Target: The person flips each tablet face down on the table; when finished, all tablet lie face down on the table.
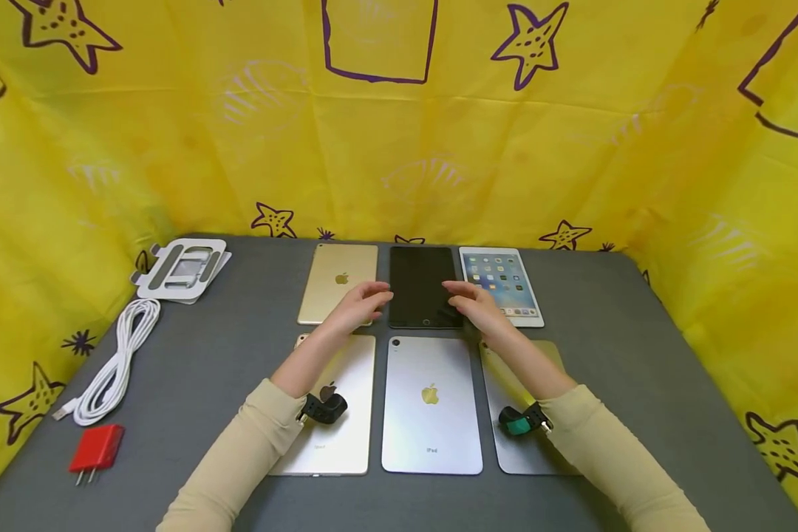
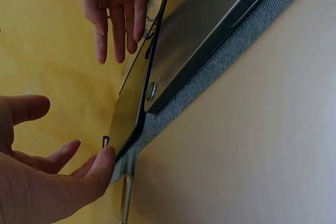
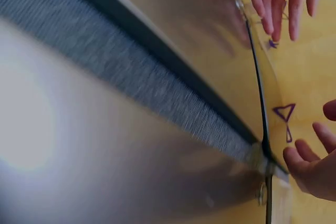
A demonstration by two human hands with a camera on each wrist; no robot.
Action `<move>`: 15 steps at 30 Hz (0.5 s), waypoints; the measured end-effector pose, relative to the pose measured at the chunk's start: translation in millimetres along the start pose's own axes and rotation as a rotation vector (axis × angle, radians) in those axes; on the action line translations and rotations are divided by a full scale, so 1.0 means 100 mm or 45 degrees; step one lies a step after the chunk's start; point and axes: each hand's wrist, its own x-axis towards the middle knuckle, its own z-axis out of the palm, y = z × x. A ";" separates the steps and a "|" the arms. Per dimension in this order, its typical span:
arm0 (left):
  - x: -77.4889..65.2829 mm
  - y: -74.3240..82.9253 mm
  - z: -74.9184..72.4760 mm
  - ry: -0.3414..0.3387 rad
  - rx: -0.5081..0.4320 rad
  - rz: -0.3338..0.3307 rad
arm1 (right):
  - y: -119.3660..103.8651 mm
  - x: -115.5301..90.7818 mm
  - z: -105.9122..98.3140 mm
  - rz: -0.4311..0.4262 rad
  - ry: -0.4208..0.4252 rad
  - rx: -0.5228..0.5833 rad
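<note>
A black-screened tablet (image 1: 419, 288) lies face up in the middle of the back row. My left hand (image 1: 357, 304) hovers at its left side, above the right edge of a gold tablet (image 1: 329, 270). On the opposite side is my right hand (image 1: 477, 303), near the black tablet's right edge and beside a white tablet (image 1: 505, 277) with a lit home screen. Both hands have relaxed, slightly bent fingers and hold nothing. In the left wrist view, the left fingers (image 2: 100, 177) are close to a tablet's edge; whether they touch it I cannot tell.
In front lie a silver-grey tablet (image 1: 432, 436), a pale gold one (image 1: 346, 436) and another gold one (image 1: 532, 451), backs up, partly under my arms. At left are a white folding stand (image 1: 182, 270), a coiled white cable (image 1: 126, 347) and a red plug (image 1: 97, 447). Yellow cloth (image 1: 399, 155) surrounds the table.
</note>
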 end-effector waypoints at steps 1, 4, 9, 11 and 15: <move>0.00 0.00 0.02 -0.006 -0.016 -0.018 | 0.01 0.00 -0.01 0.015 0.008 -0.008; 0.00 0.01 0.07 -0.013 -0.096 -0.073 | 0.03 -0.02 -0.04 0.056 0.011 0.003; 0.03 0.03 0.14 0.012 -0.191 -0.132 | 0.04 -0.03 -0.05 0.087 -0.032 0.074; 0.06 0.03 0.15 0.022 -0.214 -0.154 | 0.04 -0.03 -0.05 0.102 -0.044 0.082; 0.12 0.05 0.16 0.050 -0.311 -0.229 | 0.04 -0.04 -0.06 0.131 -0.054 0.071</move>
